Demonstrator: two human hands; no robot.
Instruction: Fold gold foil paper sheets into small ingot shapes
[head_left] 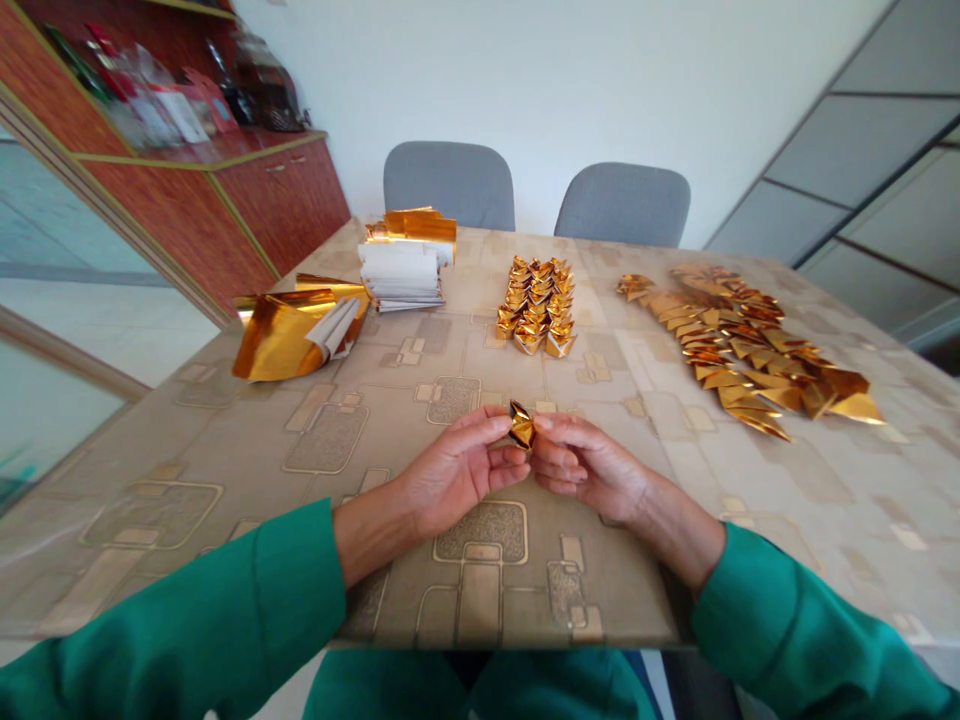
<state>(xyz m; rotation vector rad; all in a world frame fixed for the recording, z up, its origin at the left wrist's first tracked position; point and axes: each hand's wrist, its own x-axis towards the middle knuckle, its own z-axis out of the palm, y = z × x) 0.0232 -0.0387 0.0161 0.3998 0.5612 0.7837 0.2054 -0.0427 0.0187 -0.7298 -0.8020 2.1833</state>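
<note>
Between my two hands, above the near part of the table, is a small folded gold paper ingot [522,427]. The thumb and fingers of my left hand [471,462] pinch its left side. On its right side, my right hand [592,462] pinches it the same way. Straight ahead, finished gold paper ingots [536,305] stand in tight rows. Off to the right lie overlapping rows of flat folded gold paper pieces [739,345].
The patterned tablecloth [326,440] covers the table. At the back left are a stack of white-backed paper [403,275] and loose gold sheets [281,335]. Two grey chairs [450,180] stand behind the far edge. A wooden cabinet [277,200] is at the left.
</note>
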